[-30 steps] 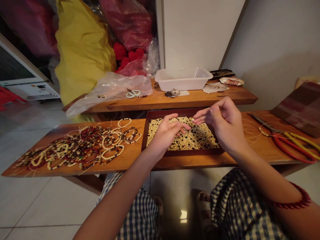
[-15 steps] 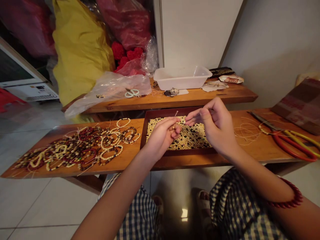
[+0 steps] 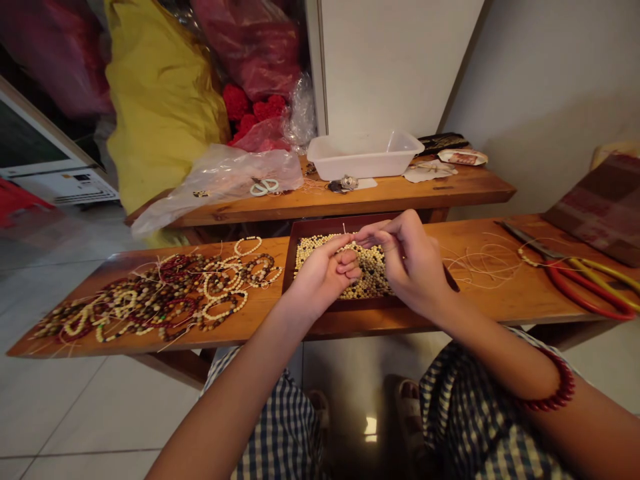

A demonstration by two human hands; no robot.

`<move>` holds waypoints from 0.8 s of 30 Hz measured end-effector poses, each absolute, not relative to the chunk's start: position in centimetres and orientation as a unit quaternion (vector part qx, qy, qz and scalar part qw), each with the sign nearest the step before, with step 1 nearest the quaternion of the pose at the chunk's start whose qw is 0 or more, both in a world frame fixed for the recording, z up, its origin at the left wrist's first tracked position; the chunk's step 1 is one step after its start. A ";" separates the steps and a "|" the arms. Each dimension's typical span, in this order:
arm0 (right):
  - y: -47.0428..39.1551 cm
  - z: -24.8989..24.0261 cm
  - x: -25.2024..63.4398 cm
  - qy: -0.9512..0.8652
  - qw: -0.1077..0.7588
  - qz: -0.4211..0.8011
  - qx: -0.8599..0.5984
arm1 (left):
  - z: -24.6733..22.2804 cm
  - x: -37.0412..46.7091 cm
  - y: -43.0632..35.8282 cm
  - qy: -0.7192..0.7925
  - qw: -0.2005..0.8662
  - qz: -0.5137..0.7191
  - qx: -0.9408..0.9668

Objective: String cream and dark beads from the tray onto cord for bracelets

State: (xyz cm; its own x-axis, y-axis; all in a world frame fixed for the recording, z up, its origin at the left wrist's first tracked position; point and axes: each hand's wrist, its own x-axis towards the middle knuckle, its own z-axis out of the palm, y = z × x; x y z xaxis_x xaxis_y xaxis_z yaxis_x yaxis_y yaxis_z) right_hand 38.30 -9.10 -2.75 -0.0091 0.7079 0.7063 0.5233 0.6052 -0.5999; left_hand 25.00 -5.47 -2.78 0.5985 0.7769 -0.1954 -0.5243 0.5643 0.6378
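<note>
Over the bead tray, my left hand (image 3: 327, 270) is closed in a pinch, its thumb and forefinger on a thin pale cord that is mostly hidden. My right hand (image 3: 415, 263) is closed too, its fingertips meeting those of the left; what they pinch is hidden. A short pale cord end (image 3: 386, 228) stands up just above the right fingers. Beneath both hands lies a dark red tray (image 3: 340, 305) filled with small round beads (image 3: 367, 283), mostly cream with some dark ones. Loose loops of pale cord (image 3: 480, 265) trail on the bench right of the tray.
A heap of beaded bracelets (image 3: 160, 293) covers the bench's left part. Red- and yellow-handled shears (image 3: 560, 257) lie at right by a cardboard box (image 3: 600, 207). On the rear bench are a white plastic tub (image 3: 365, 163), scissors (image 3: 264, 187) and a clear plastic bag (image 3: 225, 177).
My right hand has moved left and its fingertips now meet the left hand's. A pale bead seen at the right fingertips is now hidden. The upright cord end shows farther right.
</note>
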 end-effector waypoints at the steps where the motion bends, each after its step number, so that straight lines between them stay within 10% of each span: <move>1: -9.1 -2.8 38.3 -0.707 0.553 0.080 -0.434 | -2.8 25.0 -5.4 0.240 0.851 0.387 0.264; 14: -8.1 -2.5 39.3 -0.617 0.602 0.361 -0.357 | -2.4 25.2 -5.7 0.258 0.837 0.397 0.275; 24: -7.9 -2.3 39.5 -0.598 0.633 0.302 -0.388 | -2.7 25.3 -5.8 0.224 0.835 0.383 0.324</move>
